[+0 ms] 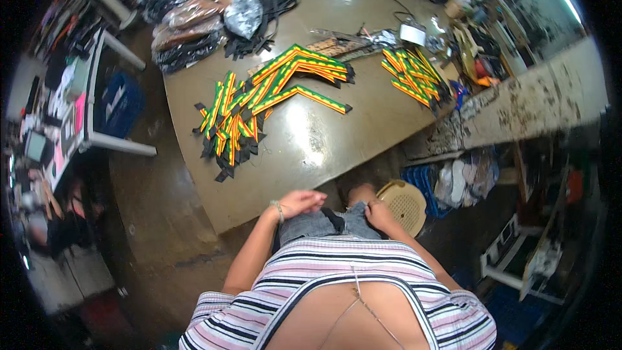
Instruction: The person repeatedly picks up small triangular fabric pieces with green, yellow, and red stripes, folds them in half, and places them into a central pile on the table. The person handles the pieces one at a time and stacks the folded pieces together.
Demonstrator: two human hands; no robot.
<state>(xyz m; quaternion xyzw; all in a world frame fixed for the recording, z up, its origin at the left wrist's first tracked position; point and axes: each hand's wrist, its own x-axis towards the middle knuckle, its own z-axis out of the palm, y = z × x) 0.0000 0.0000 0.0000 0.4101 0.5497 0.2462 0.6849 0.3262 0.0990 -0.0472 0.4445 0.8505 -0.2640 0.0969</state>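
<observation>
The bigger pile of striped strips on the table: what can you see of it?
The bigger pile lies loosely on the shiny brown table. Its strips show green, yellow and red bands with black ends, and look like fabric, though that is uncertain. Several bend into a wide angle; those at the left cross in a jumble. One bent strip lies foremost. No hand touches the pile.

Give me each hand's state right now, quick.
Left hand: fingers loosely bent, nothing visible held; open or closed, can't tell.
Right hand: at the shorts, fingers hard to make out; grip can't be told.
</observation>
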